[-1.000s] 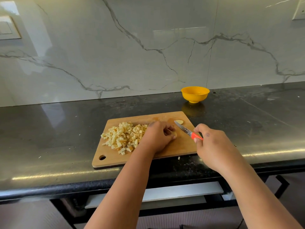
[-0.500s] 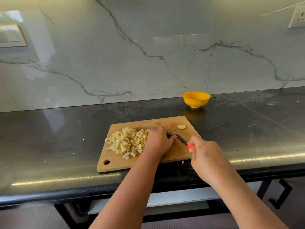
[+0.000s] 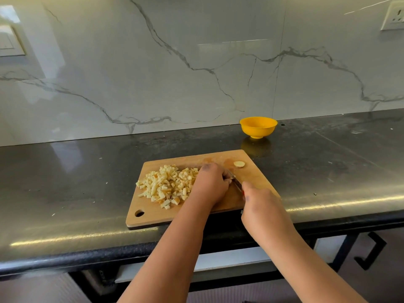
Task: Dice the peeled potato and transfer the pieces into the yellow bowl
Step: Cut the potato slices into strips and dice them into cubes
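A wooden cutting board point(image 3: 258, 176) lies on the dark counter. A pile of diced potato pieces point(image 3: 168, 184) covers its left half. My left hand point(image 3: 213, 184) is curled over a remaining potato piece that it hides, just right of the pile. My right hand point(image 3: 262, 206) grips a red-handled knife point(image 3: 236, 183), whose blade lies against my left hand's fingers. One potato end piece point(image 3: 239, 164) sits alone near the board's far right corner. The yellow bowl point(image 3: 258, 127) stands empty behind the board, by the wall.
The black counter point(image 3: 76, 182) ends at a marble backsplash behind. A wall socket point(image 3: 393, 16) is at the upper right, a switch plate point(image 3: 11, 42) at the upper left. Drawers with a black handle point(image 3: 371, 252) are below the counter edge.
The knife has come down from raised over the board to low against my left hand's fingers. My right hand moved left and closer. My left hand stayed on the hidden piece.
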{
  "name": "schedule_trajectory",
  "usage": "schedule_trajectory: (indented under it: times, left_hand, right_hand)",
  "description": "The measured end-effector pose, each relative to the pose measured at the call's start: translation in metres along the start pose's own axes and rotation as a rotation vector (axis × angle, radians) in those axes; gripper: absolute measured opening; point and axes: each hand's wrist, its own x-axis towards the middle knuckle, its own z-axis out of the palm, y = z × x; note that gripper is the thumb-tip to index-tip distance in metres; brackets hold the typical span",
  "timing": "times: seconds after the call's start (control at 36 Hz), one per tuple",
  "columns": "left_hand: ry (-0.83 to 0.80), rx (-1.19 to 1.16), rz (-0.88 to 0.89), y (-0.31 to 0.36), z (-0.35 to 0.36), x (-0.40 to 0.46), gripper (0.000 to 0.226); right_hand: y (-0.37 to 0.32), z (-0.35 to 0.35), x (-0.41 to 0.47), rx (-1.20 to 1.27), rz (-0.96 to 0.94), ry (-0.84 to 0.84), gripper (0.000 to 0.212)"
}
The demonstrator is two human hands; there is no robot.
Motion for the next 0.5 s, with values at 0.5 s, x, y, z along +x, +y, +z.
schedule_trajectory:
  times: [0.5]
  left_hand:
    - [0.036,-0.017,-0.04,-0.004,0.001,-0.001,0.02]
  right_hand:
    - [0.047,-0.07,-0.008,0.027,-0.005,-0.046,0.009]
